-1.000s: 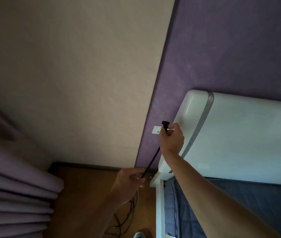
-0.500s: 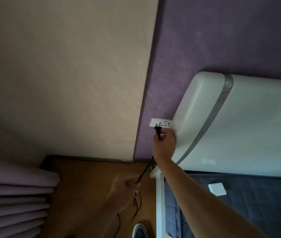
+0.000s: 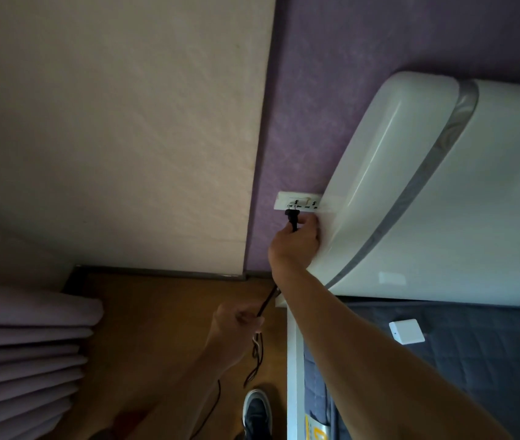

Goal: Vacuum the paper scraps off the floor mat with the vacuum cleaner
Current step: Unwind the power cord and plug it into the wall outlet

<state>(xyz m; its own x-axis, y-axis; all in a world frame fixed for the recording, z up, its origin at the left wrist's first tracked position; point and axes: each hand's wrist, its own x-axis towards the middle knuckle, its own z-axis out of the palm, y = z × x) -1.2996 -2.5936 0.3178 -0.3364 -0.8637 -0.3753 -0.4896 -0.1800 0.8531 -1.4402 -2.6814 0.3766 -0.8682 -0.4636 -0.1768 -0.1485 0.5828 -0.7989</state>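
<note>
A black plug (image 3: pixel 292 216) sits against the white wall socket (image 3: pixel 296 203) on the purple wall; whether it is fully pushed in I cannot tell. My right hand (image 3: pixel 295 246) pinches the plug from below. From the plug a black power cord (image 3: pixel 266 301) runs down into my left hand (image 3: pixel 236 331), which grips it lower down above the wooden floor. More cord hangs in loops under that hand. The vacuum cleaner, the floor mat and the paper scraps are out of view.
A white padded headboard (image 3: pixel 442 192) presses close to the socket's right side. Below it lies a bed with a dark quilt (image 3: pixel 490 360) and a small white box (image 3: pixel 406 331). Pleated curtains (image 3: pixel 23 354) hang at the left. A shoe (image 3: pixel 257 414) stands on the floor.
My right hand has carried the plug from in front of the headboard's edge down and left to the socket. The left hand still grips the cord.
</note>
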